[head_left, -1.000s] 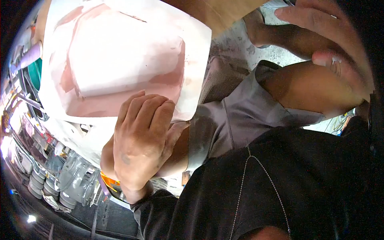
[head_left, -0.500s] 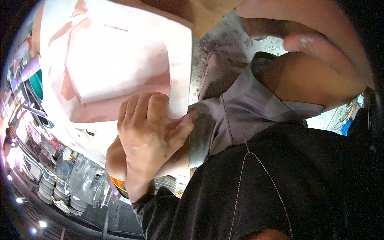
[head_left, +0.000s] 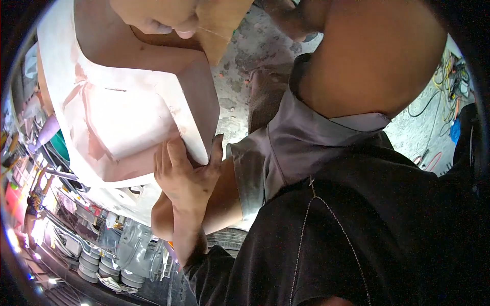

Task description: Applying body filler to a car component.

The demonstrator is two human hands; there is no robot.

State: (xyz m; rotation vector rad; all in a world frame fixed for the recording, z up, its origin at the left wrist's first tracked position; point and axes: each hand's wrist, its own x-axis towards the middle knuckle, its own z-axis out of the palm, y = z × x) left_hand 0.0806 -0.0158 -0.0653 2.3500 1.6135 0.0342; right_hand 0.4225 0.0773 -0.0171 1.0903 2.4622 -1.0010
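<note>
A white car bumper (head_left: pixel 94 66), with pinkish filler patches around a deep recess, fills the upper left. My left hand (head_left: pixel 186 176) grips its lower right corner. The fingers lie inside the recess and the thumb presses the outer edge. At the top border is a hand that appears to be my right hand (head_left: pixel 158 15), partly cut off by the frame. Its fingers are curled in, close above the bumper's upper edge. Anything inside them is hidden. A brown, cardboard-like sheet (head_left: pixel 222 28) lies behind the bumper.
My bare right thigh (head_left: pixel 377 56) and grey shorts (head_left: pixel 306 122) are beside the bumper, over a stained concrete floor (head_left: pixel 232 51). Tangled cables (head_left: pixel 449 81) lie at the right. Stacked grey round items (head_left: pixel 89 265) and clear plastic parts (head_left: pixel 138 247) crowd the lower left.
My right hand, blurred at the upper right before, now appears above the bumper at the top. The bumper and left hand sit differently in the view, with more of the bumper's side showing.
</note>
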